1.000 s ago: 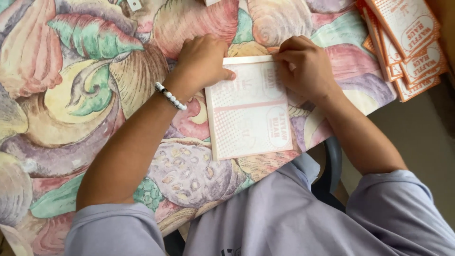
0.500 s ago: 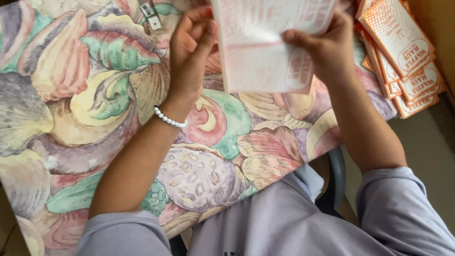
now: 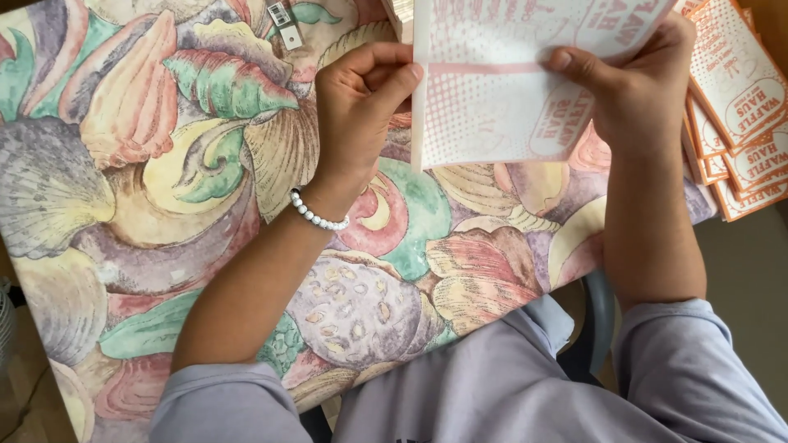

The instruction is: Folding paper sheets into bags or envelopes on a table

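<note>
A flat white paper bag (image 3: 501, 90) with pink dotted print is lifted off the table at the top middle of the head view. My left hand (image 3: 361, 102) pinches its left edge between thumb and fingers; a white bead bracelet (image 3: 316, 215) circles that wrist. My right hand (image 3: 636, 82) grips the bag's right side with the thumb on its front. The bag's upper part runs out of the frame.
The table (image 3: 164, 205) wears a cloth printed with large pastel shells. A fanned stack of orange-and-white paper bags (image 3: 739, 107) lies at its right edge. A small printed tag (image 3: 283, 20) rests near the top. The chair edge (image 3: 595, 328) shows below.
The bag lay flat on the table under both hands a second ago. Both hands have lifted it up and away from the cloth, and now hold it in the air.
</note>
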